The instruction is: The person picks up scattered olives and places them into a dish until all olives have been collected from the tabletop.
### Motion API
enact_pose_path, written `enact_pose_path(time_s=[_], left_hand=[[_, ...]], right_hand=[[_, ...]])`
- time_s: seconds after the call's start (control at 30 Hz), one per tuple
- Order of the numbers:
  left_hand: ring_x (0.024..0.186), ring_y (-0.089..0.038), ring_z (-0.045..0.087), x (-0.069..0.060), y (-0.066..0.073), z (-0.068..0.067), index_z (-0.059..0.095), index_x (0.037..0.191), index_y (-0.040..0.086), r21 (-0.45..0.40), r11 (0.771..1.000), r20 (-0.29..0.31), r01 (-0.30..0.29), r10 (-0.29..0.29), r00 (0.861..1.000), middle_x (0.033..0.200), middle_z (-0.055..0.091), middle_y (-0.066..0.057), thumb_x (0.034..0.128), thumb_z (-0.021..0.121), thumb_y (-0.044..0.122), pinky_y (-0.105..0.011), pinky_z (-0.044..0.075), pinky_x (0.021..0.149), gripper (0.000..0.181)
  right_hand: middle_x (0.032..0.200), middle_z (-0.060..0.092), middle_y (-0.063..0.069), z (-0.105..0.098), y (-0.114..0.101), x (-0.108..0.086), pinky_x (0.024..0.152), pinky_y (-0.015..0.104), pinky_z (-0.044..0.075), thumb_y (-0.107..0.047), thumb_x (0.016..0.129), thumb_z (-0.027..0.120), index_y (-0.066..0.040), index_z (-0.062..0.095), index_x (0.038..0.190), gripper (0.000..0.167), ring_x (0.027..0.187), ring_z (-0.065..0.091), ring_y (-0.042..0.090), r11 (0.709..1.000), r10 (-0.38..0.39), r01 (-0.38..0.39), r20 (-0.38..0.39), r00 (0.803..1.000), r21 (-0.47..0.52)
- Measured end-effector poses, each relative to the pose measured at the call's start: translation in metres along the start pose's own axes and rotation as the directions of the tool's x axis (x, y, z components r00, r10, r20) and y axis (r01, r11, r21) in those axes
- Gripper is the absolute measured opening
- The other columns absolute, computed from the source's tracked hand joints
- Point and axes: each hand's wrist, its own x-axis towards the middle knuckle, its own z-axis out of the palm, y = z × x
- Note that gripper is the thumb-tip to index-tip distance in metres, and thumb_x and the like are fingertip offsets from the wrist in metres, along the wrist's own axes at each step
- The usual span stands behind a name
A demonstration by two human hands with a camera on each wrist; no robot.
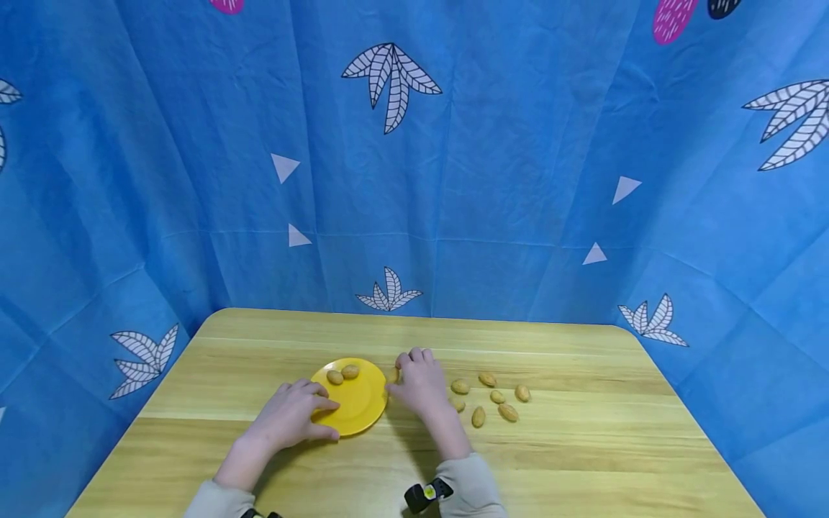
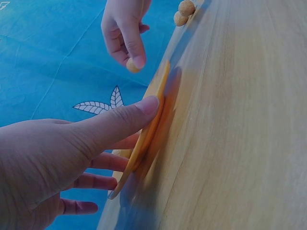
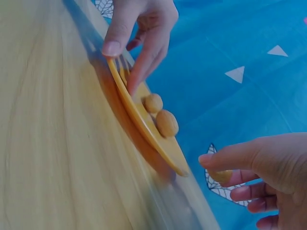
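A yellow plate (image 1: 363, 411) lies on the table with two tan, oval nuts in their shells near its far left rim, one nut (image 1: 334, 377) beside another nut (image 1: 350, 371). My left hand (image 1: 288, 417) holds the plate's near left edge, thumb at the rim and a fingertip over the inner surface. Just off the plate's right side, my right hand (image 1: 421, 385) pinches a nut (image 3: 220, 176) between thumb and fingers. In the left wrist view this held nut (image 2: 133, 65) hangs above the plate's far end.
Right of my right hand, several loose nuts (image 1: 497, 396) are scattered on the wooden table (image 1: 570, 446). One of them, a nut (image 1: 458, 404), is partly covered by the right forearm. A blue patterned curtain (image 1: 492, 180) hangs behind and along both sides.
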Motion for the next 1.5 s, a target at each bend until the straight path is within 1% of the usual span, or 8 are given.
enact_pose_path(time_s=[0.13, 0.37, 0.5, 0.83, 1.0, 1.13, 1.5], left_hand=[[0.099, -0.020, 0.057, 0.000, 0.000, 0.000, 0.077, 0.108, 0.023, 0.007, 1.000, -0.003, -0.002, 0.002, 1.000, 0.107, 0.069, 0.001, 0.0702, 0.077, 0.058, -0.042, 0.044, 0.079, 0.052], [0.099, -0.020, 0.057, 0.001, 0.000, 0.000, 0.077, 0.108, 0.023, 0.009, 1.000, 0.005, -0.002, 0.002, 1.000, 0.108, 0.069, 0.000, 0.0707, 0.077, 0.059, -0.042, 0.044, 0.079, 0.052], [0.099, -0.020, 0.057, 0.000, -0.001, 0.000, 0.077, 0.108, 0.023, 0.014, 1.000, 0.004, -0.004, 0.003, 1.000, 0.108, 0.069, 0.001, 0.0708, 0.076, 0.059, -0.042, 0.044, 0.079, 0.052], [0.100, -0.021, 0.058, 0.000, -0.002, 0.000, 0.076, 0.109, 0.024, 0.009, 1.000, 0.008, -0.010, 0.010, 1.000, 0.108, 0.069, 0.001, 0.0713, 0.076, 0.059, -0.044, 0.045, 0.080, 0.052], [0.100, -0.021, 0.058, 0.000, -0.001, -0.001, 0.076, 0.108, 0.023, 0.006, 1.000, 0.013, -0.001, 0.001, 1.000, 0.109, 0.069, 0.000, 0.0714, 0.076, 0.059, -0.044, 0.045, 0.080, 0.052], [0.100, -0.020, 0.057, 0.001, 0.000, -0.001, 0.076, 0.108, 0.023, 0.002, 1.000, 0.016, 0.003, -0.003, 1.000, 0.108, 0.069, 0.000, 0.0713, 0.076, 0.059, -0.044, 0.045, 0.081, 0.052], [0.100, -0.021, 0.058, 0.000, 0.000, -0.002, 0.076, 0.108, 0.022, 0.000, 1.000, 0.014, -0.005, 0.005, 1.000, 0.108, 0.069, 0.000, 0.0715, 0.076, 0.059, -0.045, 0.045, 0.081, 0.052]], right_hand=[[0.099, 0.057, 0.004, 0.004, -0.006, 0.002, 0.083, 0.038, 0.042, -0.040, 0.078, 0.078, -0.014, 0.063, 0.099, 0.036, 0.095, 0.046, 0.022, 1.000, -0.017, 0.017, -0.006, 1.000, -0.012], [0.100, 0.059, 0.003, 0.017, -0.016, 0.005, 0.080, 0.034, 0.043, -0.043, 0.080, 0.076, -0.015, 0.065, 0.103, 0.038, 0.095, 0.048, 0.021, 0.995, -0.068, 0.067, -0.009, 0.998, -0.080], [0.102, 0.060, 0.003, 0.023, -0.020, 0.006, 0.077, 0.032, 0.042, -0.042, 0.080, 0.077, -0.015, 0.066, 0.107, 0.040, 0.094, 0.048, 0.020, 0.993, -0.086, 0.085, -0.006, 0.996, -0.079], [0.103, 0.061, 0.002, 0.031, -0.022, 0.011, 0.079, 0.031, 0.042, -0.037, 0.080, 0.078, -0.015, 0.068, 0.109, 0.038, 0.094, 0.047, 0.018, 0.990, -0.135, 0.133, -0.026, 0.991, -0.047], [0.103, 0.061, 0.002, 0.033, -0.022, 0.014, 0.080, 0.031, 0.042, -0.036, 0.081, 0.077, -0.015, 0.069, 0.112, 0.038, 0.093, 0.046, 0.017, 0.987, -0.156, 0.156, -0.008, 0.988, -0.040], [0.103, 0.060, 0.002, 0.034, -0.023, 0.015, 0.081, 0.030, 0.042, -0.034, 0.084, 0.075, -0.015, 0.069, 0.114, 0.036, 0.093, 0.046, 0.017, 0.986, -0.162, 0.162, 0.010, 0.987, -0.049], [0.106, 0.060, 0.003, 0.036, -0.026, 0.018, 0.083, 0.032, 0.042, -0.032, 0.087, 0.073, -0.015, 0.070, 0.116, 0.034, 0.095, 0.046, 0.019, 0.984, -0.165, 0.165, 0.012, 0.986, -0.063]])
